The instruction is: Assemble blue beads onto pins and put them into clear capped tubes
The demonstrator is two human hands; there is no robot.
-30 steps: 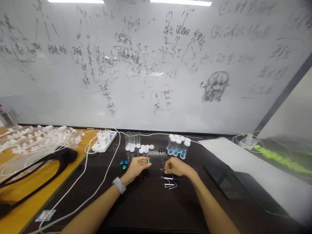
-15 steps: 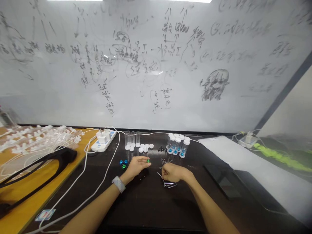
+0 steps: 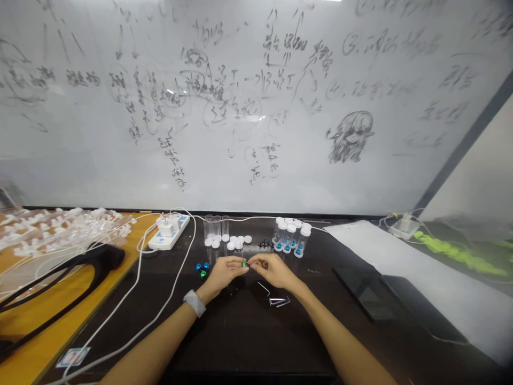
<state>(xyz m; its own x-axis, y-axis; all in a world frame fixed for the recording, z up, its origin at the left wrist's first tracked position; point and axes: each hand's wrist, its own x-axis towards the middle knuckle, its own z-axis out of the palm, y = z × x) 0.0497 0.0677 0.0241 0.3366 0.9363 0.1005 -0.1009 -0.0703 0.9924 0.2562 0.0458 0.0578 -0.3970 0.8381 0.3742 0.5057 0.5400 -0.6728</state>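
Observation:
My left hand, a pale band on its wrist, is closed in a pinch on a small shiny green part with a thin rod standing up from it. The fingertips of my right hand come close against the green part from the right. They are pressed together, and whatever they hold is too small to make out. Several L-shaped metal hex keys lie on the dark table just below my right hand. To the left of my left hand sit shiny blue and green parts.
Behind my hands are white caps, clear tubes, small black pieces and capped tubes with blue parts inside. A power strip with white cables stands left; a dark phone-like slab lies right.
My right hand has moved up and left from the hex keys to the green part. My left hand stays in place with the green part. The view has shifted slightly.

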